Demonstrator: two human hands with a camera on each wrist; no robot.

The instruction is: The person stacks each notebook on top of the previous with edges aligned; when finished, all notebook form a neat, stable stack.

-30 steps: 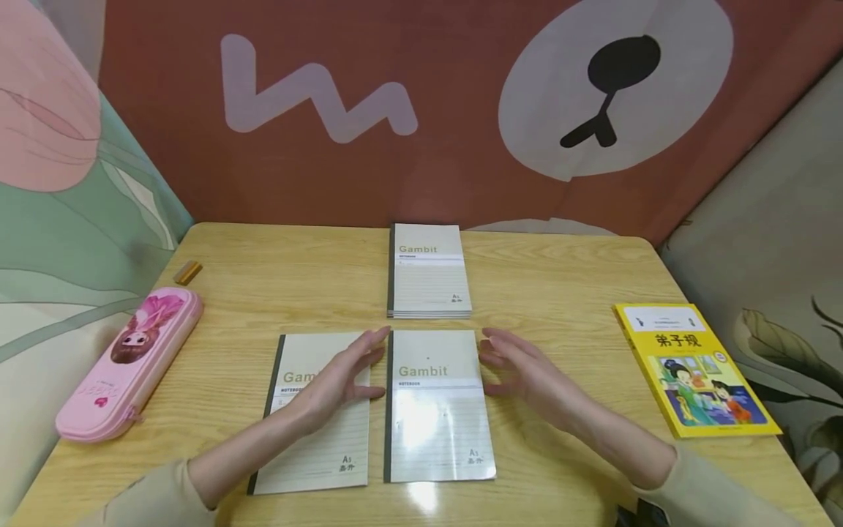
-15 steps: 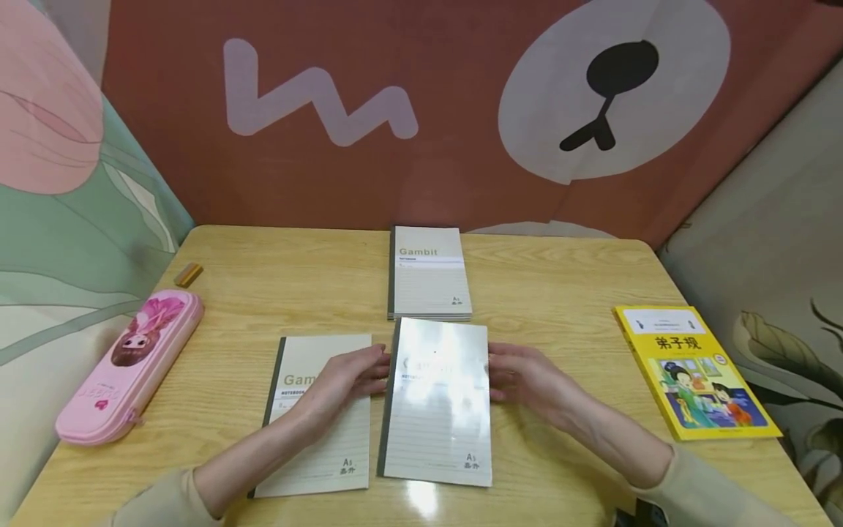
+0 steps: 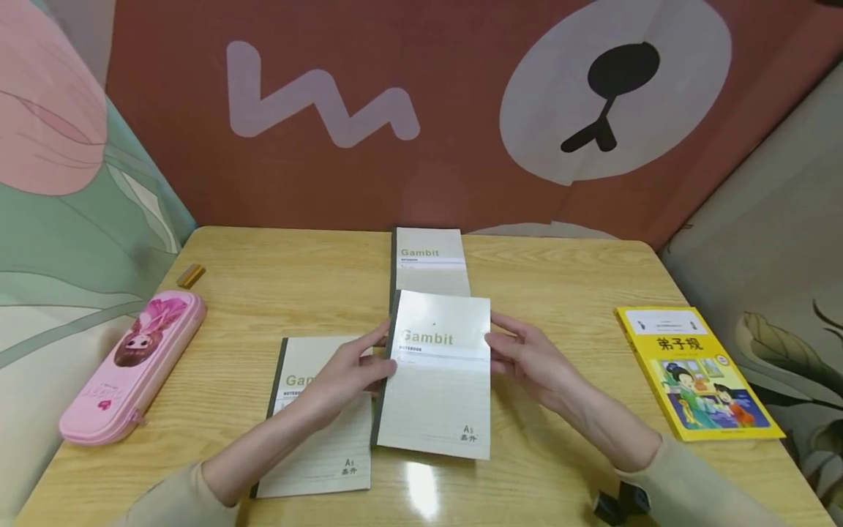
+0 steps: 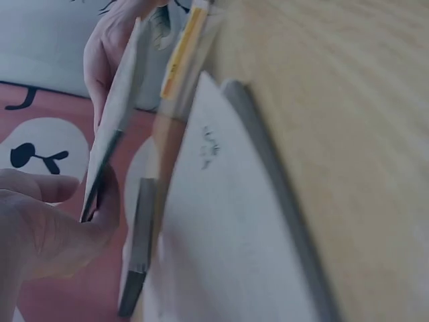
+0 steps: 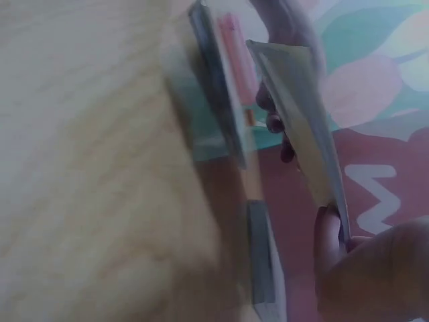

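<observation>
Between both hands a pale notebook [image 3: 435, 395] marked Gambit is held up off the table, tilted. My left hand [image 3: 349, 377] pinches its dark spine edge, thumb on the cover and fingers behind. On the opposite edge my right hand [image 3: 536, 359] grips it, with the thumb at the cover's side. Both wrist views show the notebook [image 4: 114, 124] edge-on in the air. Behind it stands a stack of like notebooks [image 3: 431, 267], its near part hidden. Under my left forearm another notebook [image 3: 323, 454] lies flat on the table, partly covered by the arm.
At the left lie a pink pencil case [image 3: 135, 366] and a small brown-and-yellow block [image 3: 191, 276]. A yellow picture book [image 3: 698, 373] is at the right. A small black object [image 3: 622, 503] shows by the right sleeve. A printed wall covering [image 3: 316, 183] borders the wooden table's far edge.
From lying flat with my hands apart beside it, the notebook has been taken by both hands, lifted and moved away from me, so it now overlaps the stack's near part in view.
</observation>
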